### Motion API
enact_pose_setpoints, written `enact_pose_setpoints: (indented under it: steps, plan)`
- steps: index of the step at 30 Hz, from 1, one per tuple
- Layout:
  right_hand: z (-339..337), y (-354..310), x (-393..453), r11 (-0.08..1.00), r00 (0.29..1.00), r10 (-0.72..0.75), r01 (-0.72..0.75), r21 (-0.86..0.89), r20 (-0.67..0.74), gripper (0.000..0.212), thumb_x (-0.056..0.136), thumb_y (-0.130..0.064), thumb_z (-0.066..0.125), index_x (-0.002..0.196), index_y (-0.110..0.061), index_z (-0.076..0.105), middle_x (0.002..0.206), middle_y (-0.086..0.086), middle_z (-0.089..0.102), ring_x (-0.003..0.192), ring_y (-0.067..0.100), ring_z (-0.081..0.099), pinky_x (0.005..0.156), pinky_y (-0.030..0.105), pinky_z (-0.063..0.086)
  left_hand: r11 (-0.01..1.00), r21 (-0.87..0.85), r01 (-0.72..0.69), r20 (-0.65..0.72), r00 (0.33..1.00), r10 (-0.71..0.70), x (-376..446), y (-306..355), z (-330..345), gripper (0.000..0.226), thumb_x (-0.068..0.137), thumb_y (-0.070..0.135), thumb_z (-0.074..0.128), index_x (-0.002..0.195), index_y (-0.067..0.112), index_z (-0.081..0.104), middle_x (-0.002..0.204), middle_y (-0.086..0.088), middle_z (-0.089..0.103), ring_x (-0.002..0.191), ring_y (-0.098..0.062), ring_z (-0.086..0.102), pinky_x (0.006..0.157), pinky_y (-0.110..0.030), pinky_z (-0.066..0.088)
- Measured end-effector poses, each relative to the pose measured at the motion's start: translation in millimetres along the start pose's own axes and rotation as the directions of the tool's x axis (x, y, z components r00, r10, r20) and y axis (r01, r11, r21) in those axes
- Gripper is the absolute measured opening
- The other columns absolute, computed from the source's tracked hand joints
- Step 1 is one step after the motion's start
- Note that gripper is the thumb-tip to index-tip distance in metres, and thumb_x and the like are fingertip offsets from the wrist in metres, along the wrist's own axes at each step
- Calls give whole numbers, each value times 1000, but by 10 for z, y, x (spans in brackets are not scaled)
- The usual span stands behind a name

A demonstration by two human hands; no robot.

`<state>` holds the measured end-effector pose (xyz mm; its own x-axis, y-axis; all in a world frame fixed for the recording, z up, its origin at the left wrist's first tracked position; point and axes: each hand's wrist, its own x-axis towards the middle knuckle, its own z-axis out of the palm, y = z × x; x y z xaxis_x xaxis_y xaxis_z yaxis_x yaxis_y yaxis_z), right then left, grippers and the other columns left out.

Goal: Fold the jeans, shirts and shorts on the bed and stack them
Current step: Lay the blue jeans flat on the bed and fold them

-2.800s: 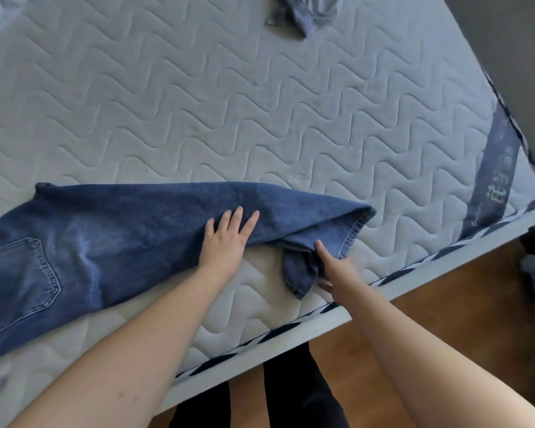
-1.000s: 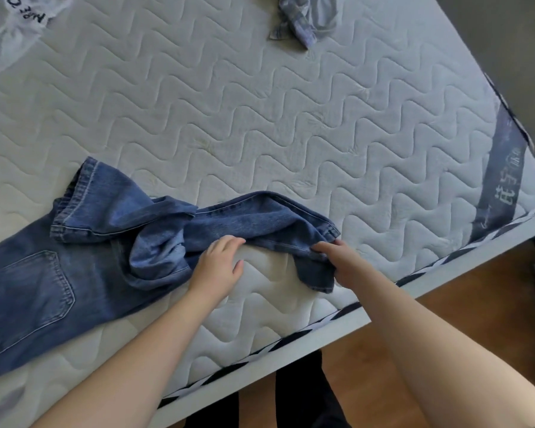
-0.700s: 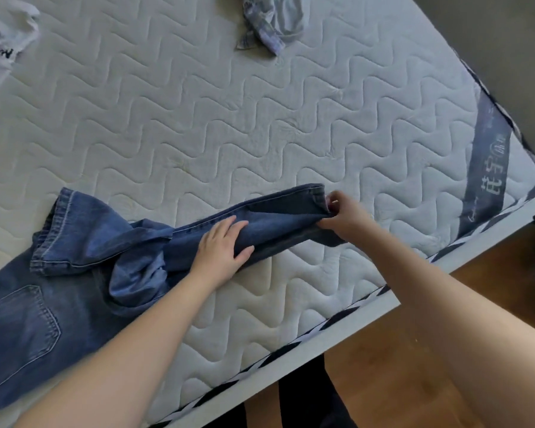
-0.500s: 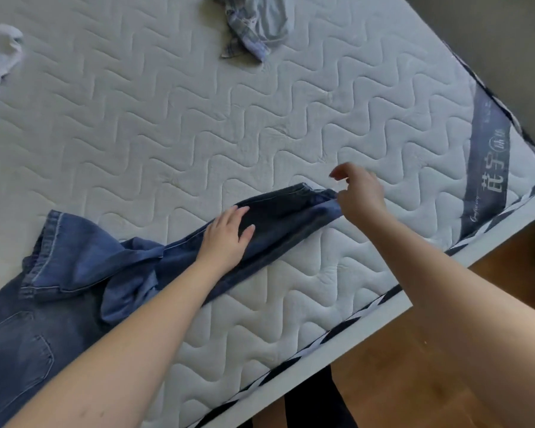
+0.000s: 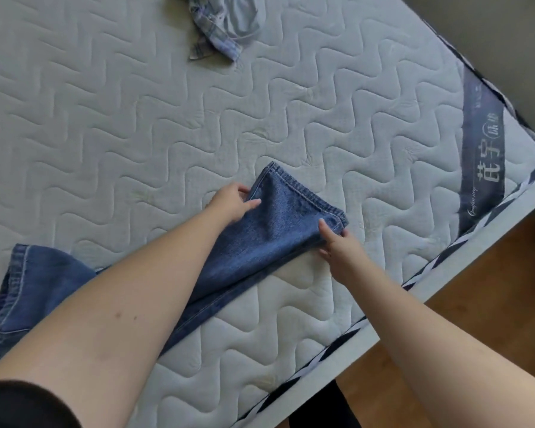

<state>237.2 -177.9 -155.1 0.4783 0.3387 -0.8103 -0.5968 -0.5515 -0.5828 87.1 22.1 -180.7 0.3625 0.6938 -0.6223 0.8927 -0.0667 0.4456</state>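
Blue jeans (image 5: pixel 269 236) lie across the near part of the quilted white mattress (image 5: pixel 136 118), legs stretched to the right and the waist end at the lower left, partly hidden under my left forearm. My left hand (image 5: pixel 232 202) pinches the far corner of the leg hems. My right hand (image 5: pixel 337 242) pinches the near corner of the same hems. The hem edge runs taut between the two hands.
A crumpled pale blue checked shirt (image 5: pixel 226 23) lies at the far edge of the mattress. The mattress's near edge (image 5: pixel 337 341) runs diagonally, with wooden floor (image 5: pixel 476 319) beyond it on the right. A dark label band (image 5: pixel 482 156) crosses the right corner.
The jeans' legs were bunched and my left hand lay flat on them. Both hands have moved to the hem corners, and the leg end is now spread flat between them.
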Motion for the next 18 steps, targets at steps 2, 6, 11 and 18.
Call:
enact_pose_setpoints:
  steps: [2,6,11,18]
  plan:
    - [-27,-4,-32,999,983,-49,51,-6,176,22,95,-11,61,117,-8,58,103,-4,68,83,-4,68,69,11,52,998,14,-56,30,998,55,50,44,-29,33,89,41,67,112,18,66,100,-6,66,82,-20,56,71,-26,38]
    - [-15,-13,-49,995,963,-51,72,-69,264,25,96,-9,59,121,-5,61,106,6,69,90,15,65,85,29,56,982,-68,-176,-41,984,174,102,135,-140,14,97,30,57,104,20,62,94,-1,60,84,-18,53,72,-25,35]
    - [-63,-105,-62,982,967,-151,170,-81,205,17,99,-8,53,111,-12,64,76,5,70,62,14,65,57,27,57,967,-55,-251,-125,962,243,224,237,-340,13,101,21,48,108,18,58,100,-8,66,92,-24,58,80,-34,43]
    - [-382,43,30,963,974,-197,214,-167,112,26,98,-8,52,119,-22,61,105,0,73,87,15,68,72,25,50,969,-19,-246,-201,950,238,497,613,-287,20,102,27,44,105,15,60,95,-9,65,93,-29,60,70,-29,34]
